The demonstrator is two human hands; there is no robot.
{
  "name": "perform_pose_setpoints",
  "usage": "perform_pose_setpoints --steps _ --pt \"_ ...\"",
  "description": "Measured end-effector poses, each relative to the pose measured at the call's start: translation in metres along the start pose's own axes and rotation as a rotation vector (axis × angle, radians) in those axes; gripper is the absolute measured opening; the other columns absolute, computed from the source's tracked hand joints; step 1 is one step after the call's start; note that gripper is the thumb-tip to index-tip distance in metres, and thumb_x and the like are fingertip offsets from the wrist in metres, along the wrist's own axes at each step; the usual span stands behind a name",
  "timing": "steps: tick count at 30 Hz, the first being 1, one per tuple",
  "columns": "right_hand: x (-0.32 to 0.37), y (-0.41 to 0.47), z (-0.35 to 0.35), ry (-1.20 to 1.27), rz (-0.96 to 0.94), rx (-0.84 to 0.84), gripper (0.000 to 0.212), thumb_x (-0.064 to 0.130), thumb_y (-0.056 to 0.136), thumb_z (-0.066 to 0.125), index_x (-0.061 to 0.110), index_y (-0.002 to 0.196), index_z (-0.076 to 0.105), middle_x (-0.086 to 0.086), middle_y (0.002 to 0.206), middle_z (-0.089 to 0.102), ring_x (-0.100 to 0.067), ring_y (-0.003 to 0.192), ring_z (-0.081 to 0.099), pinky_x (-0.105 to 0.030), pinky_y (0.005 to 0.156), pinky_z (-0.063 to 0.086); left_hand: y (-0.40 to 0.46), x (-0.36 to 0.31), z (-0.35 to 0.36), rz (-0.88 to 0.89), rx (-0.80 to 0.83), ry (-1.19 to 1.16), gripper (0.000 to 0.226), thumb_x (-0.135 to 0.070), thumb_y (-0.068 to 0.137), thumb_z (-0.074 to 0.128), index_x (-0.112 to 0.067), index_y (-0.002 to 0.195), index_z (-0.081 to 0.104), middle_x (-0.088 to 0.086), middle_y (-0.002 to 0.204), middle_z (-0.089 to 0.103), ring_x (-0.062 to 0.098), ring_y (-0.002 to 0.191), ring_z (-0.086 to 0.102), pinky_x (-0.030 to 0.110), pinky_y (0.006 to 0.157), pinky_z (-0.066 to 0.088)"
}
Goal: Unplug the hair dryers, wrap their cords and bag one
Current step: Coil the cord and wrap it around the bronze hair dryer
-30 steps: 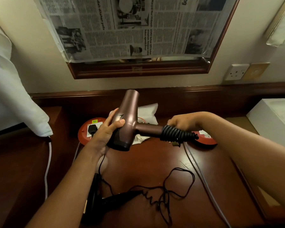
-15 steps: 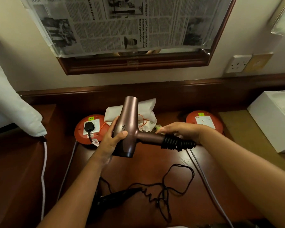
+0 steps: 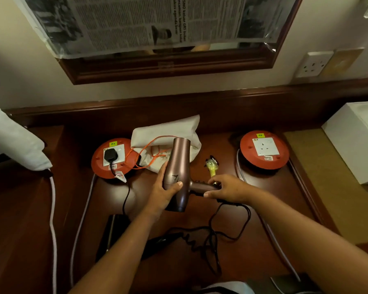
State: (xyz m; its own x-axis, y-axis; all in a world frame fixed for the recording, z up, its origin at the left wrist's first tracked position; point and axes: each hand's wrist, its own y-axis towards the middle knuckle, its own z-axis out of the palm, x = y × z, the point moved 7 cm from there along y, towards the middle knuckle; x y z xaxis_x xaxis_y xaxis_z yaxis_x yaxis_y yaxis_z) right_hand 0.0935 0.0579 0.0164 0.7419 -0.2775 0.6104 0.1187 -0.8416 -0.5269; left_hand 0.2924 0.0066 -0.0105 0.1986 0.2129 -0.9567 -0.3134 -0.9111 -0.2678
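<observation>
A rose-bronze hair dryer [image 3: 177, 164] is held over the dark wooden desk. My left hand [image 3: 165, 188] grips its barrel and my right hand [image 3: 225, 187] grips its handle, covering the wrapped cord there. Behind it lies a white drawstring bag [image 3: 168, 132] with an orange cord. A black hair dryer [image 3: 113, 232] lies near the front, partly behind my left arm, its loose black cord [image 3: 221, 236] tangled on the desk. A black plug [image 3: 110, 154] sits in the left red socket reel [image 3: 100, 164].
A second red socket reel [image 3: 265, 150] stands at the right with no plug in it. A small yellow object [image 3: 211, 166] lies beside my right hand. A white box [image 3: 353, 143] sits far right, white cloth [image 3: 11, 141] far left, and a wall socket [image 3: 313, 64] above.
The bronze dryer has moved forward and down toward the desk. My right hand has slid up over the handle and now covers the wrapped cord.
</observation>
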Motion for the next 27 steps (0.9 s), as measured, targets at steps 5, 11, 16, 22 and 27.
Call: perform_pose_setpoints --steps 5,11,16,22,27 --pt "-0.020 0.020 0.012 -0.129 -0.023 0.011 0.035 0.044 0.085 0.064 0.018 0.110 0.064 -0.003 0.095 0.063 -0.018 0.083 0.057 -0.033 0.073 0.046 0.000 0.019 0.016 -0.029 -0.051 0.033 0.079 -0.011 0.087 0.067 -0.029 0.150 0.022 -0.003 0.138 0.045 0.014 0.124 0.048 0.024 0.099 0.041" --pt "-0.045 0.044 0.029 -0.179 0.055 0.024 0.032 0.043 0.084 0.064 0.021 0.107 0.063 0.002 0.091 0.058 -0.019 0.086 0.056 -0.034 0.079 0.047 0.010 0.051 0.024 -0.142 -0.036 0.067 0.082 -0.016 0.086 0.070 -0.033 0.150 0.023 -0.002 0.142 0.046 0.015 0.126 0.049 0.038 0.108 0.040" --pt "-0.058 0.057 0.039 -0.228 0.055 -0.005 0.034 0.049 0.080 0.060 0.024 0.104 0.062 0.003 0.092 0.057 -0.019 0.085 0.053 -0.036 0.082 0.043 0.013 0.068 0.027 -0.190 -0.067 0.062 0.083 -0.012 0.084 0.072 -0.032 0.148 0.024 -0.005 0.142 0.041 0.012 0.125 0.045 0.033 0.106 0.039" --pt "-0.070 0.075 0.036 -0.344 0.002 0.027 0.039 0.057 0.073 0.053 0.027 0.098 0.061 0.000 0.095 0.057 -0.023 0.093 0.054 -0.042 0.089 0.038 0.016 0.085 0.034 -0.239 -0.127 0.065 0.082 -0.014 0.084 0.072 -0.027 0.148 0.021 -0.012 0.134 0.034 0.008 0.122 0.040 0.026 0.100 0.034" --pt "-0.073 0.086 0.032 -0.426 -0.017 0.022 0.035 0.051 0.075 0.056 0.025 0.098 0.059 -0.001 0.095 0.049 -0.026 0.097 0.051 -0.041 0.086 0.033 0.014 0.097 0.042 -0.311 -0.193 0.081 0.081 -0.021 0.084 0.072 -0.027 0.145 0.021 -0.005 0.130 0.040 0.014 0.115 0.045 0.033 0.099 0.040"
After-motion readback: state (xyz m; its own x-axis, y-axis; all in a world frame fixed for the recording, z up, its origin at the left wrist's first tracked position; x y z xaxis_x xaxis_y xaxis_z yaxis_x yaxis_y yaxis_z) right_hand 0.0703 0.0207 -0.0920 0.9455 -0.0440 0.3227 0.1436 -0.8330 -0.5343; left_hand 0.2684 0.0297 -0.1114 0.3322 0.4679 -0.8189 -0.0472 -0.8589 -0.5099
